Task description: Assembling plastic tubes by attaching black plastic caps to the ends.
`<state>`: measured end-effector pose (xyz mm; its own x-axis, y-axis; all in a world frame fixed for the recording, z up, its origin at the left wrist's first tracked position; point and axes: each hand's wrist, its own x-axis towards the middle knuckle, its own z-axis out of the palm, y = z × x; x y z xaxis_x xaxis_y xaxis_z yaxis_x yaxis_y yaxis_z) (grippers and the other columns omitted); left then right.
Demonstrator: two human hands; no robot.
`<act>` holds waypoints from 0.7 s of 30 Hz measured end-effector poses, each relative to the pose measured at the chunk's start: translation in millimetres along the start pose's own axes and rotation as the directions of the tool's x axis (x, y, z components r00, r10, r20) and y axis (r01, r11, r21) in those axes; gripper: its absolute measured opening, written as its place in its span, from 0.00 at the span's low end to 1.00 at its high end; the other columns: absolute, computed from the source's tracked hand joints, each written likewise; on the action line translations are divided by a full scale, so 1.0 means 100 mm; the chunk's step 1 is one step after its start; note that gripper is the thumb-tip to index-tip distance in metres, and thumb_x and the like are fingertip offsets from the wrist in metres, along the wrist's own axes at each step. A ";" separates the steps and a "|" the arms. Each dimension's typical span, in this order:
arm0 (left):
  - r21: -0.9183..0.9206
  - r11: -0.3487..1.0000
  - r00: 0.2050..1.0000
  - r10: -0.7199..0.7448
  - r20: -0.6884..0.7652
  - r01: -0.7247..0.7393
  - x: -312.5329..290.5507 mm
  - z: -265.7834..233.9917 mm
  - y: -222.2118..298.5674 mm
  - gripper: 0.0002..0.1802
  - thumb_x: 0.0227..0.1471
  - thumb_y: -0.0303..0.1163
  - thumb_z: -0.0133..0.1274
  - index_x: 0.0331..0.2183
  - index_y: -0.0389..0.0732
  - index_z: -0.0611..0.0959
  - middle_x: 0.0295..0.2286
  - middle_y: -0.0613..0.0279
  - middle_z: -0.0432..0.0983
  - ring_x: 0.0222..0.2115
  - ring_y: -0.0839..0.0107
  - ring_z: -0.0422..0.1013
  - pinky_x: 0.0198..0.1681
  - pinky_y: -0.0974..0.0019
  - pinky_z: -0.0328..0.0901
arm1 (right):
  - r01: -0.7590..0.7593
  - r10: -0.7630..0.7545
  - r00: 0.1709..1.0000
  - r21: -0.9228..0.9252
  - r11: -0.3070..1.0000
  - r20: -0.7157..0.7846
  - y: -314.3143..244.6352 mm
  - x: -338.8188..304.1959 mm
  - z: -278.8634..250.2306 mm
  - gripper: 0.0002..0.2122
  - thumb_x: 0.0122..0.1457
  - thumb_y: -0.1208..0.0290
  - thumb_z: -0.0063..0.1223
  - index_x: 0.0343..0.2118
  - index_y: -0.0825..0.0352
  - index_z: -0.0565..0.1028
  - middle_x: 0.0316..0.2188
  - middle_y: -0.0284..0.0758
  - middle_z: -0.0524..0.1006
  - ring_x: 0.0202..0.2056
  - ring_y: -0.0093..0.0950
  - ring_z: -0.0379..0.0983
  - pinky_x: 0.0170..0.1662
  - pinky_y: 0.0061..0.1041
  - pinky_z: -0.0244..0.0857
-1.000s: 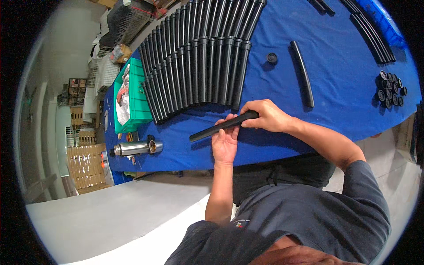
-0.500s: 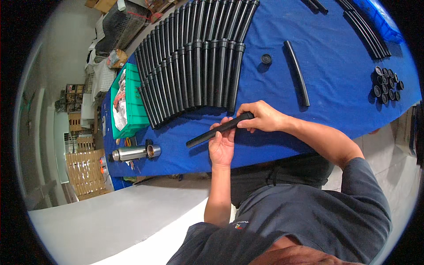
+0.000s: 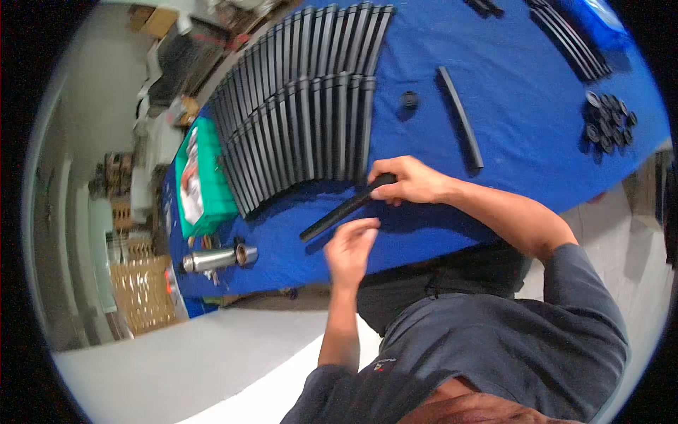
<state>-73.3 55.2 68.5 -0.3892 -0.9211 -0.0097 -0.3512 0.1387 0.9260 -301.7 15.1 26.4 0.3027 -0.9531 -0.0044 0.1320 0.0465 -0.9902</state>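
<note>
My right hand (image 3: 413,181) is closed round the upper end of a black tube (image 3: 337,215), which slants down to the left just over the blue cloth. Below the tube, my left hand (image 3: 349,253) is off it, somewhat blurred, with its fingers loosely stretched and nothing in them. Beyond my hands lie two rows of black tubes with wider capped ends (image 3: 304,127), packed side by side. To the right of those rows are one round black cap (image 3: 409,100) and one loose black tube (image 3: 460,119).
A green crate (image 3: 212,177) with white and reddish contents stands at the table's left. Near it lies a steel flask (image 3: 215,259). At the right are a cluster of black caps (image 3: 609,121) and several thin black tubes (image 3: 572,41). Blue cloth (image 3: 522,120) covers the table.
My left hand has let go of the tube, dropped below it and turned over. My right hand keeps its hold on the capped end. The whole view has shifted slightly.
</note>
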 end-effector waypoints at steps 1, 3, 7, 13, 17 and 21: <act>0.278 0.944 0.974 0.209 -0.083 -0.179 0.02 -0.08 0.08 0.11 0.51 0.22 0.59 0.39 0.35 0.82 0.41 0.54 0.80 0.36 0.68 0.76 0.43 0.68 0.70 | -0.012 0.011 0.999 0.021 1.000 0.037 0.00 0.01 -0.01 0.11 0.55 0.69 0.62 0.38 0.69 0.76 0.20 0.32 0.76 0.21 0.20 0.73 0.25 0.22 0.69; 0.668 0.639 0.879 0.475 0.047 -0.381 0.07 -0.32 0.26 0.18 0.44 0.22 0.62 0.42 0.36 0.81 0.41 0.51 0.78 0.42 0.57 0.73 0.49 0.59 0.67 | -0.021 0.017 0.994 0.038 0.999 0.112 -0.05 0.03 0.05 0.11 0.55 0.69 0.61 0.38 0.70 0.76 0.21 0.33 0.76 0.21 0.20 0.73 0.25 0.22 0.69; 0.723 0.607 0.940 0.277 0.197 -0.330 0.13 -0.38 0.18 0.23 0.44 0.27 0.64 0.45 0.37 0.81 0.38 0.51 0.78 0.41 0.54 0.72 0.47 0.58 0.67 | 0.014 -0.034 0.985 0.118 0.993 0.168 -0.07 0.03 0.06 0.12 0.55 0.69 0.61 0.38 0.71 0.76 0.22 0.33 0.77 0.22 0.21 0.74 0.25 0.23 0.70; 0.635 0.729 0.946 0.325 0.010 -0.257 0.18 -0.44 0.19 0.21 0.46 0.26 0.63 0.45 0.34 0.80 0.35 0.51 0.76 0.37 0.59 0.74 0.42 0.63 0.68 | -0.069 0.076 0.996 0.117 0.991 -0.053 -0.14 -0.03 0.01 0.23 0.56 0.62 0.62 0.48 0.73 0.69 0.24 0.33 0.74 0.24 0.22 0.72 0.24 0.22 0.67; 0.722 0.667 0.918 0.379 -0.115 -0.185 0.56 -0.56 0.37 0.22 0.47 0.29 0.64 0.45 0.32 0.80 0.32 0.54 0.74 0.33 0.63 0.73 0.38 0.63 0.68 | -0.050 0.050 0.999 0.028 0.998 0.012 -0.04 0.00 -0.03 0.26 0.55 0.54 0.63 0.46 0.73 0.71 0.24 0.34 0.75 0.22 0.21 0.72 0.21 0.23 0.67; 0.797 0.557 0.903 0.429 -0.035 -0.234 1.11 -0.52 0.54 0.27 0.49 0.31 0.59 0.52 0.37 0.77 0.32 0.50 0.75 0.31 0.55 0.75 0.35 0.56 0.70 | -0.009 0.012 0.998 -0.047 0.999 0.059 -0.04 0.04 0.00 0.22 0.56 0.57 0.62 0.43 0.72 0.73 0.22 0.33 0.75 0.20 0.21 0.73 0.21 0.22 0.66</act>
<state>-90.7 -58.2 137.3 -0.4726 -0.7844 0.4017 -0.7830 0.5829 0.2171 -301.1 10.8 30.0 0.3591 -0.9333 -0.0084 0.0842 0.0413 -0.9956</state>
